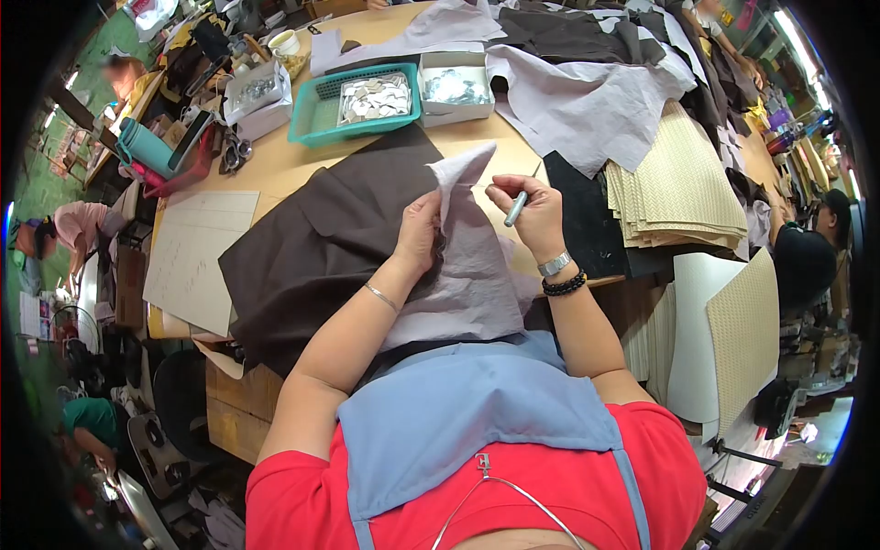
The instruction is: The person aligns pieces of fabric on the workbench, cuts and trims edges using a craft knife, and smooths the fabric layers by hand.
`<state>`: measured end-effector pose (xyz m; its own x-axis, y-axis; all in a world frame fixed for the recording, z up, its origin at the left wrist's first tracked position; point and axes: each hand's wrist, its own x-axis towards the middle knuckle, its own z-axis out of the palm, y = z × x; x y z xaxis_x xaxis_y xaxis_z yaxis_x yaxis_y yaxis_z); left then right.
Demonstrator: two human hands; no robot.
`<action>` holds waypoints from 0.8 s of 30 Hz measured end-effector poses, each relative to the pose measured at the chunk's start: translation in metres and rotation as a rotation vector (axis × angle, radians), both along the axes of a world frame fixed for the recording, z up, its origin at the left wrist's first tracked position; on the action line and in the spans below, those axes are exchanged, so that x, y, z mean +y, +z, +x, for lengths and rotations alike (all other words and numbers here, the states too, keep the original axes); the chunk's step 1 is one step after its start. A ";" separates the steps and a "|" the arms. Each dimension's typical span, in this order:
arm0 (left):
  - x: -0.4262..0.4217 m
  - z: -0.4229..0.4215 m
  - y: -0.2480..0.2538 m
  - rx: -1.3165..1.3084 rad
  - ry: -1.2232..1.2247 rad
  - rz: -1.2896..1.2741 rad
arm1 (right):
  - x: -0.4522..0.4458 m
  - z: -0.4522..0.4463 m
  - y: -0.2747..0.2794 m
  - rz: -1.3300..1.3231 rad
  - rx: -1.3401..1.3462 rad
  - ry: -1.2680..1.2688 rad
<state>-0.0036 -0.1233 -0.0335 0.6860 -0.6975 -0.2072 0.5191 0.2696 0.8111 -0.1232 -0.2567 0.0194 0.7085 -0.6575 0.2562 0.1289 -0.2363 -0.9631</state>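
Note:
A large dark brown sheet (330,202) with a pale grey underside (467,275) hangs over the table's front edge onto my lap. My left hand (422,227) is closed on its folded-up edge, with the pale side turned toward the right. Just right of that raised edge is my right hand (532,209), its fingers bent round a silver-green pen (516,209). The thumb and index fingertip of this hand are close to the sheet; whether they touch it is unclear.
Behind the sheet stand a teal basket (307,128) and a white box (456,115). Patterned cream sheets (674,197) are stacked at right. Cardboard (206,243) lies left. Several people are around, one in black (805,261) at right.

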 end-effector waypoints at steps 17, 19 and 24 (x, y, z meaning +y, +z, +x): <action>0.008 -0.006 0.024 0.242 -0.229 -0.186 | 0.019 0.002 0.001 0.041 0.056 0.151; 0.011 -0.009 0.033 0.247 -0.215 -0.173 | 0.019 0.000 0.004 0.011 0.109 0.134; 0.014 0.005 0.011 0.287 -0.305 -0.224 | 0.018 0.001 -0.002 -0.125 -0.076 0.140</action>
